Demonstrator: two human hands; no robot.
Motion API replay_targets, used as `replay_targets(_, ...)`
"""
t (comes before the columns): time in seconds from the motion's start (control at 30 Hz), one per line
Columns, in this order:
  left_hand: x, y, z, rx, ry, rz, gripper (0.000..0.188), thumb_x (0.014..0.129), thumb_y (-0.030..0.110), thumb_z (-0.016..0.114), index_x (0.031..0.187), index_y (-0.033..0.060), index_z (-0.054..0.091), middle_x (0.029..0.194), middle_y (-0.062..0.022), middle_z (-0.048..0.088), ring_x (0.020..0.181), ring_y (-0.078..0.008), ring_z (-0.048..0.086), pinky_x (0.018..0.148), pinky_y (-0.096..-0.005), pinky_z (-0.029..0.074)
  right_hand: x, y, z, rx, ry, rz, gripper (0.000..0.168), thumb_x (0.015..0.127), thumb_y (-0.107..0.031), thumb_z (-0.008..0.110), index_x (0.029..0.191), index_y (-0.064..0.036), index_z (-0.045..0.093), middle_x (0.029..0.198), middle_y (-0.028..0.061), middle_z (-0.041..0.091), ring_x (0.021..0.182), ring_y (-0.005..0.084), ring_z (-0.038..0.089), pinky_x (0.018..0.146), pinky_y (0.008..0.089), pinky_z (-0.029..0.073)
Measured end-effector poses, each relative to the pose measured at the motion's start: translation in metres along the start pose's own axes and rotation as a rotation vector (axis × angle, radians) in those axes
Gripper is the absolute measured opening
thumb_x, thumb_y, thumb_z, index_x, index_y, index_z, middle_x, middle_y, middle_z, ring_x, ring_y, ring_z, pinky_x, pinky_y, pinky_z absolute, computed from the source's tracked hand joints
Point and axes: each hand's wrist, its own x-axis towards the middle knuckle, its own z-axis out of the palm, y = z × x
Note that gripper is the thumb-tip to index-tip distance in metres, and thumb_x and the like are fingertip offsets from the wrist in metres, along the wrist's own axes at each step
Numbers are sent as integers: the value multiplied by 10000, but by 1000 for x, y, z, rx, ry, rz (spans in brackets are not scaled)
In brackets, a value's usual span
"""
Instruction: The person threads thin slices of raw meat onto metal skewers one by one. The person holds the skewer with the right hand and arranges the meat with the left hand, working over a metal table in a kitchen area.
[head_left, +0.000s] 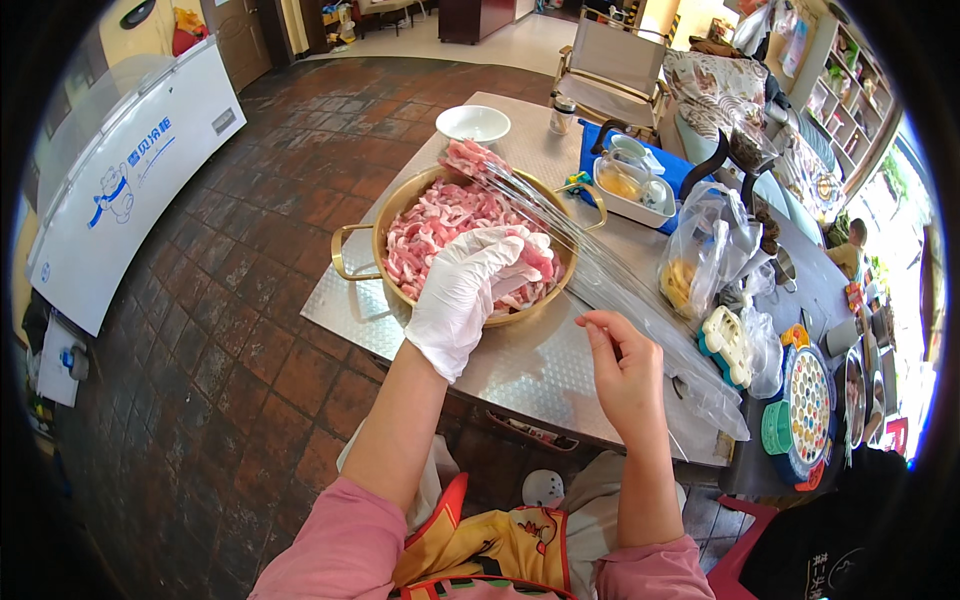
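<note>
A brass-coloured two-handled pan (381, 225) holds a heap of sliced raw meat (424, 244) on the metal-topped table. Over the near part of this heap is my left hand (472, 289), in a white disposable glove, with a piece of raw meat (537, 257) at its fingers. My bare right hand (621, 360) is above the table to the right, thumb and forefinger pinched around what may be a thin skewer, too faint to tell. Long skewers in a clear plastic bag (637, 289) lie across the pan's right rim; threaded meat (474, 159) rests at their far end.
A white bowl (472, 124) and a small jar (562, 115) stand behind the pan. To the right are a white tray (637, 199), a plastic bag with yellow food (686, 277) and a bead-like round toy (810, 405). A person (851, 251) is at the far right.
</note>
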Motion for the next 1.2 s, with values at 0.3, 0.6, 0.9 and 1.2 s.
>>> replay_targets(0.3,0,-12,9,498,8,338,162,842,17,598,999,-6,630,954,-80,668,859,-128,627,788,-259,506,-7,-4,0,-320,172,-225,86,812,-50,582,884,-54,629,723,118,613,635,310,593,554,363,464)
replay_targets(0.6,-3,-22,18,362,72,299,166,838,10,599,1001,-8,626,950,-94,663,849,-137,633,767,-248,512,-8,-2,4,-368,247,-281,89,800,-45,596,880,-73,624,674,96,581,592,299,576,505,375,446)
replay_targets(0.9,-2,-12,19,28,152,38,225,871,83,577,1077,2,534,944,-125,637,816,-178,643,737,-289,540,-8,-2,3,-407,238,-272,86,809,-48,591,884,-70,626,690,89,584,599,291,580,515,369,449)
replay_targets(1.2,-2,-13,15,39,135,38,118,871,50,553,977,13,588,919,-94,646,786,-178,647,724,-274,526,-6,-2,6,-358,221,-302,93,810,-51,599,895,-72,629,684,90,578,593,290,577,515,365,450)
